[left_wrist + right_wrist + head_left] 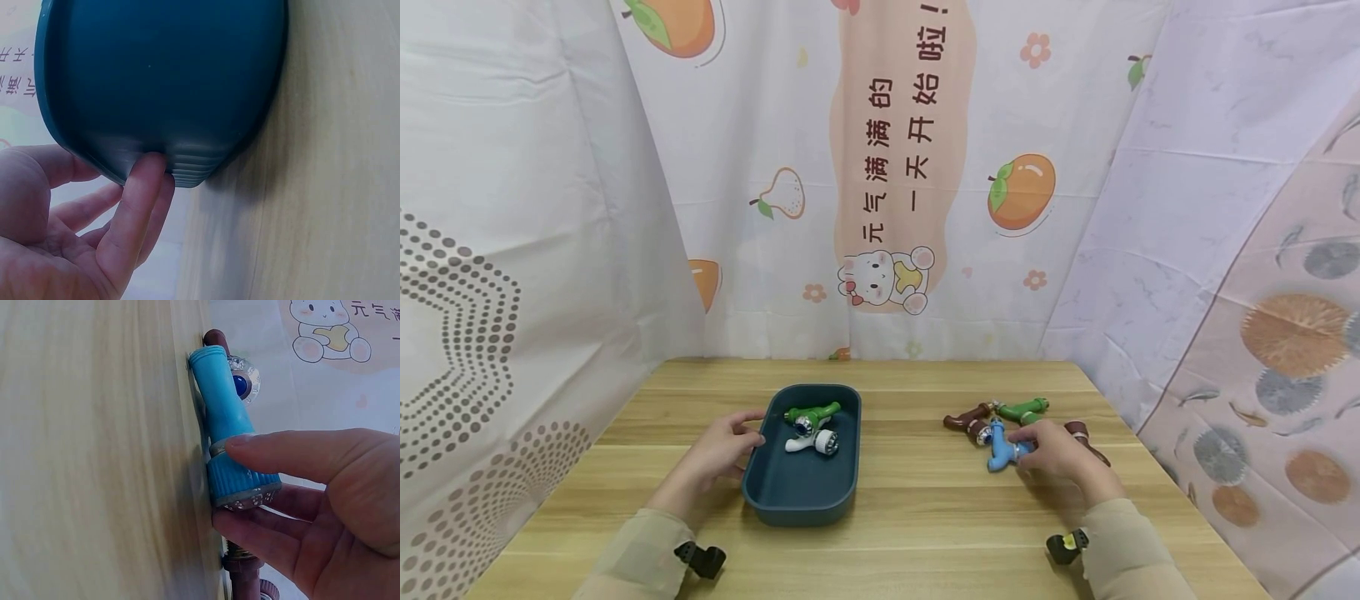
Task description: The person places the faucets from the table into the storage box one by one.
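On the left of the table, a dark blue-green plastic box (801, 515) holds a green tap (827, 410) and a white tap (801, 444). My left hand (722, 450) grips the box's left side; in the left wrist view its fingers (140, 187) lie against the outer wall and the thumb reaches over the rim. A blue tap (1000, 450) rests on the table at the right, pinched by my right hand (1056, 454). The right wrist view shows the thumb on the blue tap (226, 406) and the other fingers by its patterned end.
Close around the right hand lie a brown tap (958, 422), another green tap (1018, 410) and a second brown tap (1078, 432). The wooden table (910, 500) reaches back to a printed curtain (760, 275), with more cloth on both sides.
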`<state>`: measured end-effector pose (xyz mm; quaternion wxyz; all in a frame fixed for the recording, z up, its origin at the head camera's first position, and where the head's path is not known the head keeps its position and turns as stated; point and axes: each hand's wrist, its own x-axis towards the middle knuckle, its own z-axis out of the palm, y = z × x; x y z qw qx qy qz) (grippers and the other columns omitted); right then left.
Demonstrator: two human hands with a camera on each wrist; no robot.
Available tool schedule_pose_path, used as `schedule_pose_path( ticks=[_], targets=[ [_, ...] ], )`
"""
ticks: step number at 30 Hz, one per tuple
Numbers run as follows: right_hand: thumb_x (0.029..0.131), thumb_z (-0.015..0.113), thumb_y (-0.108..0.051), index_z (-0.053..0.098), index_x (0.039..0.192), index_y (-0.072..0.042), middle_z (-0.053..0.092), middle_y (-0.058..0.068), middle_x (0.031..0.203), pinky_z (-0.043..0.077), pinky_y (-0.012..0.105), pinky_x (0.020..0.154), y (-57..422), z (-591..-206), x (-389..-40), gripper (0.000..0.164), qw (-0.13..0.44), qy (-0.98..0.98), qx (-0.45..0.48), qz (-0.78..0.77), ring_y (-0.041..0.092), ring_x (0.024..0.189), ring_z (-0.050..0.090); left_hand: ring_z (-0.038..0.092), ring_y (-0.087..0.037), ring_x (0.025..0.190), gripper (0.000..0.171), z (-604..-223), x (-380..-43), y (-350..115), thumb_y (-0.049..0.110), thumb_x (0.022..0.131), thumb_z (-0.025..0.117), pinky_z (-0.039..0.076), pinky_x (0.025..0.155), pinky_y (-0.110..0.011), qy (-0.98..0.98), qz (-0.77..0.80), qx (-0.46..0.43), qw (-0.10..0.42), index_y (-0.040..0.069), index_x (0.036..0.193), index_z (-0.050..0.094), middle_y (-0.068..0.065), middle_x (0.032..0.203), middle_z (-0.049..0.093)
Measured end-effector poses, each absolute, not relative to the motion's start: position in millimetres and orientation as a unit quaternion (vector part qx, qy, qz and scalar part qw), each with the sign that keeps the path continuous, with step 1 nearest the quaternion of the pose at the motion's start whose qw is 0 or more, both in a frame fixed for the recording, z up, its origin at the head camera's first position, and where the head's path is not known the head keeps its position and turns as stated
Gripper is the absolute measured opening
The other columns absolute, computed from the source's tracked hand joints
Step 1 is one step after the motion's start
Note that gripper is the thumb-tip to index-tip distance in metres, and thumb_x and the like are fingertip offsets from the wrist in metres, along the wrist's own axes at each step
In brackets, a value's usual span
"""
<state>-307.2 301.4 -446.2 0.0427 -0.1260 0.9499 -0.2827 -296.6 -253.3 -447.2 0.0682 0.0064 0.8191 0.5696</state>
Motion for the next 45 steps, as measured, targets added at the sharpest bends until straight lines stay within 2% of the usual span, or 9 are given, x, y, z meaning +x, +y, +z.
schedule_pose_path(
  ticks=[15, 22, 28, 34, 37, 45],
  targets=[
    [0.080, 0.081, -0.006, 0.075, 0.121, -0.010, 0.069, 0.013, 0.121, 0.050, 0.050, 0.095, 303.0, -447.8, -306.4, 0.042, 0.037, 0.954, -0.123, -0.270, 0.030, 0.115, 0.060, 0.065, -0.032, 0.095, 0.053, -446.0, -295.1, -252.6, 0.007, 0.098, 0.058, 0.060, 0.064, -0.047, 0.820, 0.568, 0.003, 0.069, 0.005, 0.150, 0.047, -0.024, 0.122, 0.060],
    [0.080, 0.081, -0.008, 0.075, 0.121, -0.010, 0.069, 0.014, 0.120, 0.050, 0.053, 0.094, 304.0, -447.0, -306.6, 0.042, 0.035, 0.956, -0.120, -0.266, 0.029, 0.111, 0.060, 0.063, -0.032, 0.095, 0.053, -445.0, -293.9, -252.1, 0.007, 0.099, 0.058, 0.060, 0.064, -0.046, 0.822, 0.565, 0.001, 0.069, 0.006, 0.150, 0.047, -0.024, 0.124, 0.059],
    [0.077, 0.079, -0.007, 0.075, 0.120, -0.010, 0.068, 0.013, 0.118, 0.049, 0.045, 0.088, 304.2, -446.1, -306.1, 0.043, 0.031, 0.957, -0.115, -0.263, 0.025, 0.101, 0.057, 0.063, -0.032, 0.095, 0.053, -445.9, -294.2, -252.4, 0.007, 0.098, 0.058, 0.060, 0.064, -0.046, 0.822, 0.565, 0.002, 0.068, 0.006, 0.150, 0.047, -0.024, 0.123, 0.060],
    [0.081, 0.080, -0.010, 0.075, 0.119, -0.010, 0.068, 0.016, 0.119, 0.050, 0.053, 0.095, 304.7, -444.4, -304.4, 0.039, 0.020, 0.957, -0.109, -0.268, 0.031, 0.109, 0.060, 0.063, -0.032, 0.095, 0.053, -446.5, -294.7, -252.5, 0.007, 0.099, 0.058, 0.060, 0.063, -0.046, 0.823, 0.563, 0.001, 0.068, 0.006, 0.150, 0.047, -0.024, 0.123, 0.060],
    [0.082, 0.080, -0.011, 0.075, 0.118, -0.009, 0.069, 0.016, 0.116, 0.051, 0.055, 0.092, 305.8, -442.8, -303.6, 0.037, 0.008, 0.957, -0.121, -0.263, 0.033, 0.107, 0.062, 0.063, -0.032, 0.095, 0.053, -446.4, -295.2, -252.5, 0.007, 0.099, 0.058, 0.060, 0.063, -0.045, 0.824, 0.562, 0.001, 0.068, 0.006, 0.150, 0.047, -0.024, 0.123, 0.060],
    [0.081, 0.082, -0.010, 0.075, 0.118, -0.004, 0.071, 0.016, 0.112, 0.054, 0.052, 0.088, 309.3, -439.4, -304.2, 0.039, -0.029, 0.950, -0.156, -0.269, 0.031, 0.101, 0.065, 0.064, -0.032, 0.096, 0.052, -446.1, -295.9, -253.1, 0.008, 0.099, 0.057, 0.060, 0.064, -0.046, 0.825, 0.561, 0.005, 0.068, 0.006, 0.150, 0.047, -0.024, 0.124, 0.060]
  ],
)
